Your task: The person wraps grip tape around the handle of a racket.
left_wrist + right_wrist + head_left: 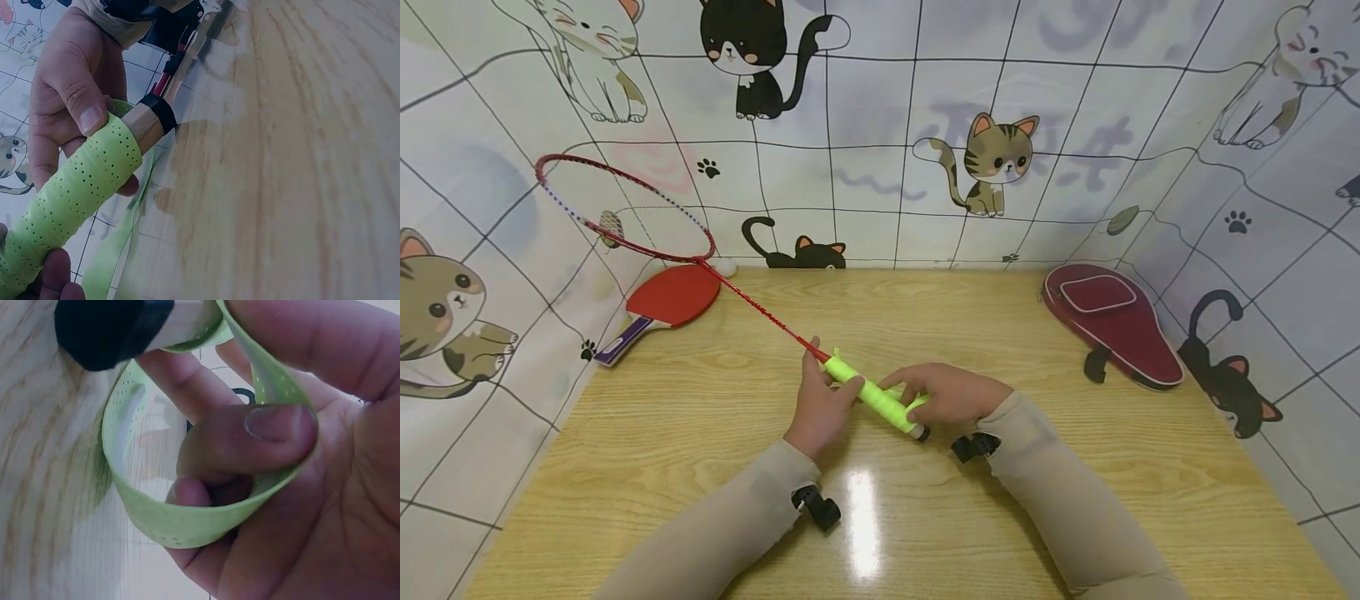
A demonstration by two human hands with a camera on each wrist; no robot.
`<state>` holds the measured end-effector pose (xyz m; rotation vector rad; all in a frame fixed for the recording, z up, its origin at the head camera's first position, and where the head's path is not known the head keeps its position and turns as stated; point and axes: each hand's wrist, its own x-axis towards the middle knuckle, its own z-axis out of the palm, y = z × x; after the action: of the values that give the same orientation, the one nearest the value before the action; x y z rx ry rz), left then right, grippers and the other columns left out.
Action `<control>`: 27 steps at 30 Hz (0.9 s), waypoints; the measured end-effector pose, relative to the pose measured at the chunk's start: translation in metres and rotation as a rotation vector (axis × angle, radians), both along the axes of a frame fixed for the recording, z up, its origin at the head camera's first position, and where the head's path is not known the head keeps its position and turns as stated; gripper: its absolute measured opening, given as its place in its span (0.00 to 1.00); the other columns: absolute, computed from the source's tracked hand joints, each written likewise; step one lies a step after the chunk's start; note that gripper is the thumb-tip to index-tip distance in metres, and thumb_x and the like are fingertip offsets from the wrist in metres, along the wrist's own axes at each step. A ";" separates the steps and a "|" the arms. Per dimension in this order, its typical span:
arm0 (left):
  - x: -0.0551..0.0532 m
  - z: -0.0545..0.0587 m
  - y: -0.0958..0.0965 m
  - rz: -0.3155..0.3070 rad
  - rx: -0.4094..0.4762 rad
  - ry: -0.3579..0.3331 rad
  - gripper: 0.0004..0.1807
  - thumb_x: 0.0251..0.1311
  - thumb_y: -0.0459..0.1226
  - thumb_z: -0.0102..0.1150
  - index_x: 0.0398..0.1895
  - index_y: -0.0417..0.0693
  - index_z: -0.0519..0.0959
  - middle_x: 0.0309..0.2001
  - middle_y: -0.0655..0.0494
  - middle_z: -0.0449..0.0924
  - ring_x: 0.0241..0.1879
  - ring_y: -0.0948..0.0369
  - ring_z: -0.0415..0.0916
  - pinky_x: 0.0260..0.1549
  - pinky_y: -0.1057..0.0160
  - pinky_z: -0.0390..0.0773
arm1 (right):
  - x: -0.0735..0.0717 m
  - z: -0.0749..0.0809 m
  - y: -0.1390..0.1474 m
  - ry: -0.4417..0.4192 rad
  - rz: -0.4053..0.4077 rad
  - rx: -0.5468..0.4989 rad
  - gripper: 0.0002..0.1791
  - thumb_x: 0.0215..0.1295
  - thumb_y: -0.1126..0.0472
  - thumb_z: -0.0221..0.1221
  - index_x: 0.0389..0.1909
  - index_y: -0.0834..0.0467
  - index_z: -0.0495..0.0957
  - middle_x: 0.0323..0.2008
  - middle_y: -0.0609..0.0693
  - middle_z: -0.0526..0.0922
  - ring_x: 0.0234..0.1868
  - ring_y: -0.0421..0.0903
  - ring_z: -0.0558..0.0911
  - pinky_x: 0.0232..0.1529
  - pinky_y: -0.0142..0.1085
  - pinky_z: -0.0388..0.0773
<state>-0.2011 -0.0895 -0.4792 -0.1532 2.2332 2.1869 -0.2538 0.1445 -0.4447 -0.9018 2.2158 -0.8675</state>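
A red badminton racket [760, 308] slants across the head view, its head up at the far left. Lime-green perforated overgrip tape [874, 393] covers most of its handle. My left hand [822, 408] holds the handle near its top, the thumb lying over the tape. At the butt end, my right hand [958, 392] pinches the loose part of the tape. In the right wrist view this tape [187, 526] curves in a wide loop, with the thumb [275, 425] pressing on it. Bare handle [145, 128] and a black butt cap [164, 112] show beyond the wrapping.
A red table tennis bat [677, 296] lies at the back left of the wooden table [700, 450], with a white ball [724, 267] beside it. A dark red bat case [1112, 321] lies at the back right. Cat-patterned walls [872, 108] enclose the back and sides.
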 end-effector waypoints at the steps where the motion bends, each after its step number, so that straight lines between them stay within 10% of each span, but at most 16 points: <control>1: 0.000 0.000 0.000 0.001 0.000 0.000 0.53 0.68 0.30 0.61 0.86 0.52 0.36 0.58 0.31 0.76 0.42 0.54 0.85 0.45 0.59 0.86 | 0.000 -0.001 0.000 -0.004 -0.001 -0.001 0.33 0.69 0.65 0.66 0.74 0.47 0.73 0.49 0.48 0.89 0.51 0.43 0.85 0.51 0.43 0.81; 27: -0.001 0.002 -0.001 0.032 -0.013 0.008 0.56 0.66 0.30 0.62 0.87 0.55 0.36 0.55 0.32 0.81 0.39 0.57 0.84 0.39 0.67 0.81 | 0.000 -0.002 -0.001 0.016 0.007 -0.028 0.34 0.68 0.66 0.65 0.74 0.48 0.72 0.45 0.46 0.90 0.47 0.42 0.85 0.51 0.44 0.80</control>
<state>-0.2021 -0.0907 -0.4776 -0.1826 2.2651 2.1934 -0.2540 0.1432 -0.4463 -0.9326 2.2177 -0.8930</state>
